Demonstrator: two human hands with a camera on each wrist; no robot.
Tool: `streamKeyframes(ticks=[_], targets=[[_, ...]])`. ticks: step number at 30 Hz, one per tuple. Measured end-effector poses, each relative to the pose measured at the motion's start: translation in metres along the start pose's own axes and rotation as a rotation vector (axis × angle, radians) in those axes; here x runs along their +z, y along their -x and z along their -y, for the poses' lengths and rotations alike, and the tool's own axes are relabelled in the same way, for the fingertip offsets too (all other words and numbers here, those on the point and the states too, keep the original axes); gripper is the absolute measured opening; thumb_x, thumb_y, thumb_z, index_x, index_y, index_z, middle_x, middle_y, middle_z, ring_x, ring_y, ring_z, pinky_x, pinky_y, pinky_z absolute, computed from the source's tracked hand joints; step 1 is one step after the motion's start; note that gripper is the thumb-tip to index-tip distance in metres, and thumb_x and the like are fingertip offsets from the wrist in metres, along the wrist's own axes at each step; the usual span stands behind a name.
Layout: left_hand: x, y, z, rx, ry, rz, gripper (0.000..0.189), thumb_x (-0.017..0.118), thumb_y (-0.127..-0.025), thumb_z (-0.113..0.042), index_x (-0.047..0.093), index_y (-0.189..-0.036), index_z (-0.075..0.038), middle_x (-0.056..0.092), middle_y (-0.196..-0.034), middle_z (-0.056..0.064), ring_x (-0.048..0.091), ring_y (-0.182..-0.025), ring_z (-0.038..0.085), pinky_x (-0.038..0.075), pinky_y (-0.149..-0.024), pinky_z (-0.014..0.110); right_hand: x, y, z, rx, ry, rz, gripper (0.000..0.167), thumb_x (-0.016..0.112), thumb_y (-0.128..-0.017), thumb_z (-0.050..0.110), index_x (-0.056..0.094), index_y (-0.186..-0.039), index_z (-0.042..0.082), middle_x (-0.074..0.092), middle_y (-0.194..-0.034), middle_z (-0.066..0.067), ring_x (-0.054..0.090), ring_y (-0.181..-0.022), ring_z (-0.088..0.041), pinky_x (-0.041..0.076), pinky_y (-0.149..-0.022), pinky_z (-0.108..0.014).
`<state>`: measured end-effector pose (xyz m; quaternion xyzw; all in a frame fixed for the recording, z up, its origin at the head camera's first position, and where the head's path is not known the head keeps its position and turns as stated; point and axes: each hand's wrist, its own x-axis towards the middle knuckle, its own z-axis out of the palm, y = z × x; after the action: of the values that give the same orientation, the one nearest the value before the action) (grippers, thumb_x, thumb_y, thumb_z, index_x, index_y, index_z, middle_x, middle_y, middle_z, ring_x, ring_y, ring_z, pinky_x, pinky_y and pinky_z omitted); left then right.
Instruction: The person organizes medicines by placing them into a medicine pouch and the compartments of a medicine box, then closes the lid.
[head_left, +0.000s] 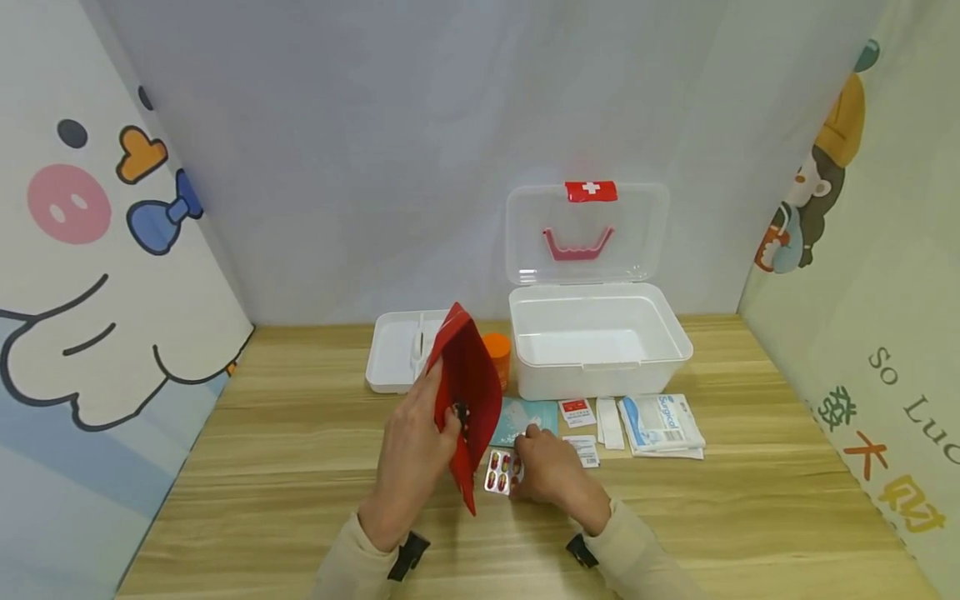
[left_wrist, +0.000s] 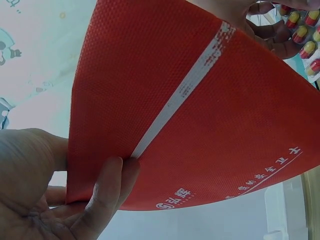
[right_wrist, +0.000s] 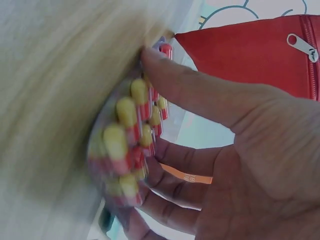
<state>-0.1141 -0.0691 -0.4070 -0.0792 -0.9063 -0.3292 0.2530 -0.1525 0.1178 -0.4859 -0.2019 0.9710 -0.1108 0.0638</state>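
My left hand point(head_left: 412, 446) grips a red fabric pouch point(head_left: 480, 400) by its side, thumb at the opening, and the mouth gapes toward the right. White print and a pale stripe run over the pouch point(left_wrist: 165, 100) in the left wrist view. To the right of it, my right hand point(head_left: 553, 468) pinches a blister pack point(head_left: 498, 472) of red-and-yellow capsules, low over the wooden table. The right wrist view has the thumb on one edge of the pack point(right_wrist: 125, 135) and fingers along the other. A zipper pull point(right_wrist: 301, 46) hangs on the pouch there.
Behind stand an open white first-aid box point(head_left: 600, 379), a white tray point(head_left: 390, 358) and an orange bottle point(head_left: 497, 358). A teal packet point(head_left: 528, 417), small sachets point(head_left: 576, 412), white strips point(head_left: 610, 425) and a surgical packet point(head_left: 663, 425) lie in front of the box.
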Motion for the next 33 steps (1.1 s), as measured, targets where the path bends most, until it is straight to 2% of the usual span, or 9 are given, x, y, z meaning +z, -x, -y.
streamKeyframes(ticks=[5,8,11,14,18,22,26,30,33], targets=[[-0.001,0.0,0.0,0.006,-0.001,-0.002,0.067,0.073,-0.08,0.003,0.047,-0.142,0.002,0.059,-0.134,0.022,0.066,-0.11,0.036,0.058,-0.087,0.046,-0.005,0.002,0.0,0.005,-0.078,0.019,0.035,0.088,-0.065,0.024,0.063,-0.084,0.01,0.059,-0.078,-0.001,0.052,-0.067,-0.018,0.044,-0.056,-0.037],[-0.001,0.0,0.0,0.009,0.002,0.0,0.067,0.073,-0.081,0.002,0.047,-0.142,0.002,0.059,-0.135,0.022,0.066,-0.111,0.036,0.057,-0.088,0.046,-0.007,0.003,0.0,-0.006,-0.111,0.001,0.023,0.082,-0.074,0.019,0.064,-0.085,0.009,0.062,-0.074,-0.002,0.052,-0.063,-0.017,0.043,-0.054,-0.035],[-0.001,0.0,-0.001,0.011,0.003,0.002,0.066,0.072,-0.081,0.001,0.047,-0.142,0.002,0.059,-0.135,0.022,0.065,-0.112,0.037,0.057,-0.089,0.047,-0.01,0.005,0.0,-0.032,-0.121,-0.027,0.018,0.077,-0.078,0.015,0.067,-0.09,0.009,0.063,-0.072,-0.003,0.053,-0.06,-0.016,0.043,-0.052,-0.034],[-0.002,0.0,0.0,0.013,0.001,-0.002,0.066,0.072,-0.081,0.001,0.047,-0.142,0.003,0.059,-0.135,0.023,0.066,-0.111,0.037,0.057,-0.089,0.047,-0.012,0.006,0.001,-0.051,-0.123,-0.032,0.027,0.077,-0.079,0.014,0.067,-0.103,0.01,0.067,-0.077,-0.006,0.055,-0.063,-0.017,0.045,-0.052,-0.034],[-0.002,0.001,0.0,0.02,0.003,-0.011,0.066,0.072,-0.081,0.002,0.047,-0.142,0.003,0.059,-0.135,0.023,0.066,-0.11,0.037,0.058,-0.086,0.046,-0.016,0.007,0.002,-0.058,-0.142,-0.003,0.047,0.077,-0.078,0.009,0.061,-0.123,0.012,0.068,-0.082,-0.011,0.056,-0.065,-0.019,0.047,-0.056,-0.034],[-0.003,0.001,0.0,0.021,0.009,-0.016,0.066,0.073,-0.081,0.002,0.047,-0.142,0.003,0.059,-0.135,0.023,0.067,-0.108,0.037,0.059,-0.084,0.046,-0.018,0.008,0.002,-0.058,-0.177,0.009,0.056,0.075,-0.077,0.003,0.057,-0.129,0.01,0.066,-0.079,-0.012,0.054,-0.063,-0.02,0.047,-0.055,-0.033],[-0.003,0.001,0.0,0.017,0.009,-0.02,0.067,0.073,-0.08,0.003,0.048,-0.142,0.003,0.059,-0.134,0.023,0.067,-0.107,0.037,0.059,-0.083,0.045,-0.021,0.01,-0.001,-0.079,-0.187,-0.026,0.049,0.072,-0.078,0.002,0.058,-0.125,0.008,0.065,-0.077,-0.011,0.054,-0.063,-0.019,0.046,-0.055,-0.032],[-0.003,0.001,0.0,0.017,0.01,-0.017,0.067,0.073,-0.08,0.003,0.047,-0.142,0.003,0.06,-0.133,0.022,0.068,-0.106,0.036,0.06,-0.082,0.045,-0.025,0.011,-0.004,-0.107,-0.199,-0.082,0.042,0.07,-0.082,0.004,0.058,-0.122,0.006,0.06,-0.068,-0.004,0.05,-0.056,-0.015,0.041,-0.051,-0.028],[-0.005,0.001,0.0,0.006,0.013,-0.006,0.068,0.073,-0.08,0.004,0.046,-0.143,0.002,0.06,-0.134,0.022,0.068,-0.107,0.035,0.06,-0.082,0.045,-0.033,0.012,-0.006,-0.094,-0.23,-0.137,0.039,0.07,-0.085,0.007,0.058,-0.122,0.006,0.062,-0.068,0.0,0.052,-0.055,-0.011,0.041,-0.05,-0.025]])
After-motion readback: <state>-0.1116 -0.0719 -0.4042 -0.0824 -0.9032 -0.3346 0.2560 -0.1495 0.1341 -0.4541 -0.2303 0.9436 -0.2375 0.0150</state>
